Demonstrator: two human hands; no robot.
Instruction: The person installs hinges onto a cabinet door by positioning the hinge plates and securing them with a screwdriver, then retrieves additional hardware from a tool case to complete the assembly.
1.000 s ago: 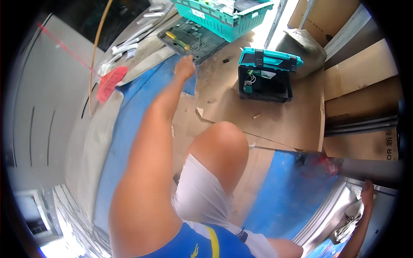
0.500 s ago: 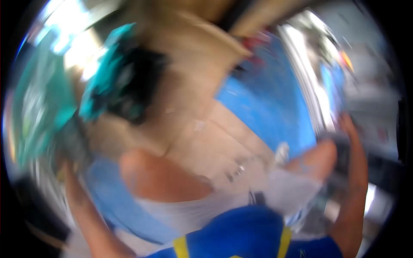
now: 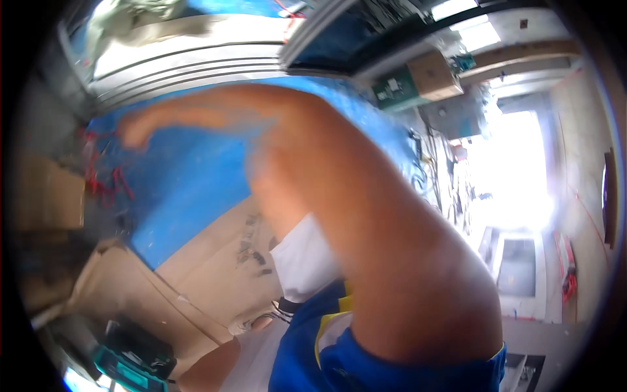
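My right hand [image 3: 135, 130] reaches far to the left on an arm bent at the elbow, above a blue sheet [image 3: 176, 176] on the floor. The hand is smeared by motion, so I cannot make out its fingers or anything in them. Nearest to it, a tangle of red cord [image 3: 98, 186] lies at the sheet's left end. My left hand is out of view. At the lower left sits a teal-and-black object [image 3: 134, 362], partly cut off, its kind unclear.
Brown floor covering [image 3: 202, 255] borders the sheet. A cardboard box [image 3: 49, 196] stands at the left. White sliding-door tracks [image 3: 196, 72] run along the top. A green-and-brown box [image 3: 418, 81] is at the upper right, near a bright doorway [image 3: 516, 170].
The view has swung strongly to the right. My right arm now stretches across the picture toward the left; my left arm has gone out of view.
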